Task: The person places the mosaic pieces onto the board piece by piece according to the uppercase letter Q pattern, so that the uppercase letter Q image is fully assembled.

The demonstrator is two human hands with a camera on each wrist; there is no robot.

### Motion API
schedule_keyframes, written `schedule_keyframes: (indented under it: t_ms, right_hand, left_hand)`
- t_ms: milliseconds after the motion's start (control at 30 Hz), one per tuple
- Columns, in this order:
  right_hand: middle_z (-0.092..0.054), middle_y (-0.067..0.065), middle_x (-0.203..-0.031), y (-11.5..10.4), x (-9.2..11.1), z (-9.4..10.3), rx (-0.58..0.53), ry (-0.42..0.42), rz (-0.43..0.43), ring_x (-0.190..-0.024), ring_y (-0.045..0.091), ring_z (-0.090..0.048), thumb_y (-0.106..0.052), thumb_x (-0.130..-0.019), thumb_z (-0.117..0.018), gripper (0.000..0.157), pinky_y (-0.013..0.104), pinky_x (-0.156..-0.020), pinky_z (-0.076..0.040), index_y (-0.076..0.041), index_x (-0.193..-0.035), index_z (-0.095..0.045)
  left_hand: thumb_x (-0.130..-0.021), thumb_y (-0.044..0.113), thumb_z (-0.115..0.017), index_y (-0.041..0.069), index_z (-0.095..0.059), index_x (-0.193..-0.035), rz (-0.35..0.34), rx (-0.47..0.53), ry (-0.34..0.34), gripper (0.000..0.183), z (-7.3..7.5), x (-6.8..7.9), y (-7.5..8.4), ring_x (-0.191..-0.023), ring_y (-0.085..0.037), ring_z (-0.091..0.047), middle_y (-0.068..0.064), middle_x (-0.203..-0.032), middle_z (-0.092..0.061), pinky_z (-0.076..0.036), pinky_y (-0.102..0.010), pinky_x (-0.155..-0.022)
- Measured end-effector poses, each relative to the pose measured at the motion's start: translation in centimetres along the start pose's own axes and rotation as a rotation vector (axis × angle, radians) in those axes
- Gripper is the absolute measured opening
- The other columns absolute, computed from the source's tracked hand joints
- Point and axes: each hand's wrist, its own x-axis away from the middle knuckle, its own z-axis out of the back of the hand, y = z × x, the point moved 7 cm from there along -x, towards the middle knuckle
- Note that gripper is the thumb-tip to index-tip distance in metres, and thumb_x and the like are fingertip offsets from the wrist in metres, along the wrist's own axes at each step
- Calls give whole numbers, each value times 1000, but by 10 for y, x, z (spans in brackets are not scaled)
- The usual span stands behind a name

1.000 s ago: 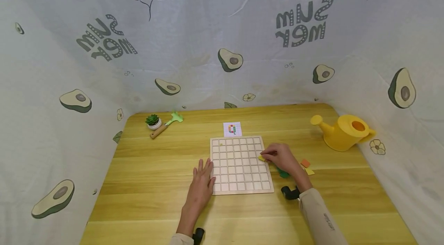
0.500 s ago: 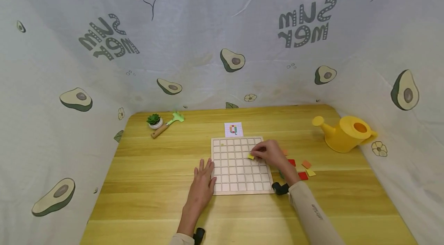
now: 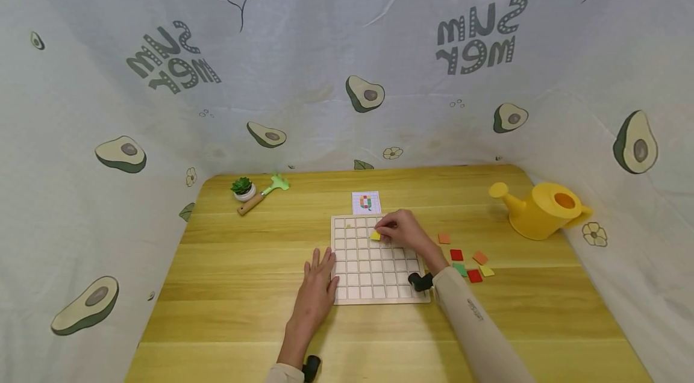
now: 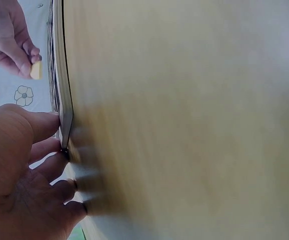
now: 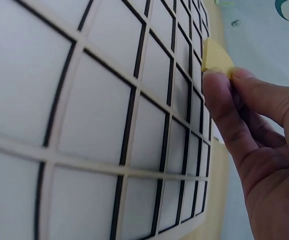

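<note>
A wooden grid board (image 3: 355,280) with square cells lies on the table. My right hand (image 3: 403,230) is over its upper part and pinches a yellow tile (image 3: 375,235) between thumb and fingertips. The right wrist view shows that this yellow tile (image 5: 215,56) has one curved edge. With fingers spread, my left hand (image 3: 315,286) rests on the table at the board's left edge. In the left wrist view the thumb of my left hand (image 4: 19,165) touches the board's side. A small yellow mark (image 3: 349,226) shows in a top-left cell, too small to tell more.
Right of the board lie loose tiles: orange (image 3: 444,238), red (image 3: 456,255), green (image 3: 459,269) and yellow (image 3: 486,271). A pattern card (image 3: 366,203) touches the board's far side. A yellow watering can (image 3: 542,211), a potted succulent (image 3: 243,189) and a small garden rake (image 3: 262,194) stand or lie farther out.
My right hand has carried the yellow tile leftward from the board's right edge to its upper middle, uncovering loose tiles on the right. The left hand has stayed in place.
</note>
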Motion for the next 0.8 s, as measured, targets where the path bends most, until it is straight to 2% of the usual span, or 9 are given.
schedule_keyframes:
  t_ms: [200,533,800]
  right_hand:
    - [-78,17,-83,-4,-13,-8,9,-25,47,-68,24,-73,5,-99,-73,9,31,-64,-64,9,-99,-81]
    - [-77,15,-81,0,-24,-17,-3,-33,15,-67,19,-72,4,-100,-73,9,29,-62,-64,8,-100,-81]
    - [-78,12,-84,-5,-27,-21,77,-11,48,-69,16,-70,2,-100,-74,9,26,-65,-61,5,-99,-82]
  left_hand:
    - [-105,7,-70,-3,-52,-157,3,10,-5,56,0,0,0,-162,-41,-28,-16,-168,-44,-23,-63,-131]
    - [-104,6,-70,-3,-53,-157,-6,10,-4,56,1,-1,1,-161,-43,-29,-17,-167,-45,-25,-64,-130]
    - [-104,5,-70,-4,-53,-156,-5,-6,4,55,2,0,2,-160,-43,-31,-19,-167,-46,-26,-64,-130]
